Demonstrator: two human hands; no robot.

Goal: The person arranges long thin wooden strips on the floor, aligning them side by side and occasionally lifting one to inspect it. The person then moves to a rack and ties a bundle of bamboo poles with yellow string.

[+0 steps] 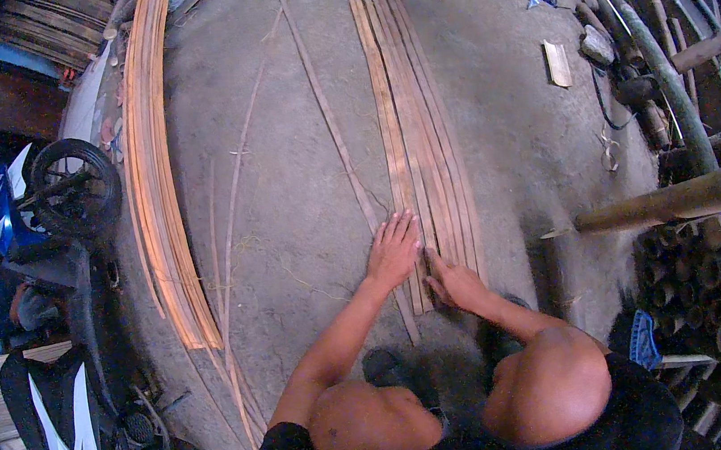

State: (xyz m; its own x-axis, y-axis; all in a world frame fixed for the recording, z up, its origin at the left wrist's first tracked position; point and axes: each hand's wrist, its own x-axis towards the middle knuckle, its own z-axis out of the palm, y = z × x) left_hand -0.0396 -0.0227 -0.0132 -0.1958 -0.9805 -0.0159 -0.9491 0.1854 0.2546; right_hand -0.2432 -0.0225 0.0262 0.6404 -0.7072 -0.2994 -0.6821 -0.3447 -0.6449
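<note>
Fingers (401,224) of the left hand (393,252) lie straight and close together, palm down on the left side of the strips (421,128). I have the right hand (460,285) just beside it, half curled, its forefinger reaching to the strips a little nearer the person; whether it pinches one I can't tell from here.

The strips lie flat and side by side along the middle of the floor (522,151). Their long axis runs almost straight away from the person, leaning slightly left toward the floor's far edge, where they leave my view. Their near ends are uneven, the left ones coming closest to the knees (547,386).

To their left I see a lath (322,95) on a slant, its far end leaning left, its near part passing by the left hand. It crosses a thin sliver (240,141) near the far edge.

Along the floor's left side a second bundle (156,160) also points away from the person. Beyond it I get a motorbike (87,303) at the left edge. A bamboo pole (672,197) reaches in from the right edge, with stacked tubes (720,280) at the near right corner.
</note>
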